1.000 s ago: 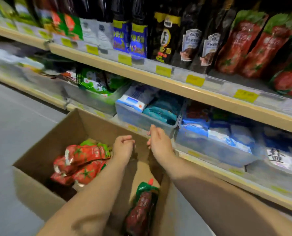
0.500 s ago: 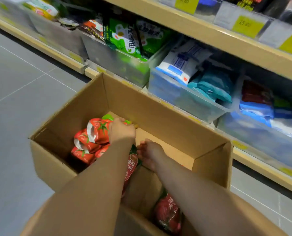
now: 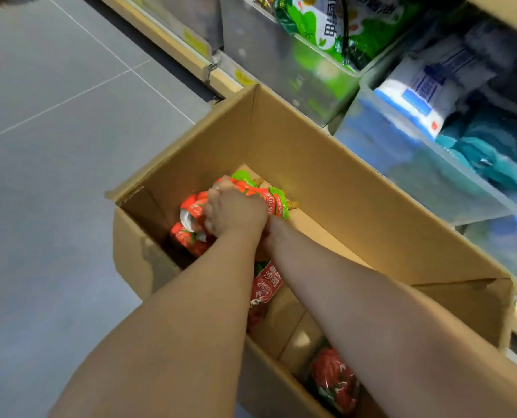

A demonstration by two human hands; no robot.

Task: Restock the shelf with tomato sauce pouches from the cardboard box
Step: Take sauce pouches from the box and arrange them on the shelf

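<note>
An open cardboard box (image 3: 326, 176) stands on the floor against the bottom shelf. Red and green tomato sauce pouches (image 3: 191, 233) are heaped in its far left corner. My left hand (image 3: 236, 211) is clenched on top of that heap, gripping a pouch (image 3: 274, 200) whose green top sticks out to the right. My right hand (image 3: 266, 238) reaches under my left wrist and is almost entirely hidden, so its fingers cannot be seen. Another pouch (image 3: 266, 285) lies between my forearms, and one more pouch (image 3: 332, 381) lies at the near end of the box.
Clear plastic bins (image 3: 281, 64) sit on the bottom shelf right behind the box, holding green packets (image 3: 335, 28), white and blue packets (image 3: 426, 92) and teal packets (image 3: 492, 152). Grey tiled floor (image 3: 55, 146) stretches to the left of the box.
The view has tilted down from the shelves to the box. Both hands went from the box's far rim down inside. My left hand closed on the pouch heap and my right slid under it.
</note>
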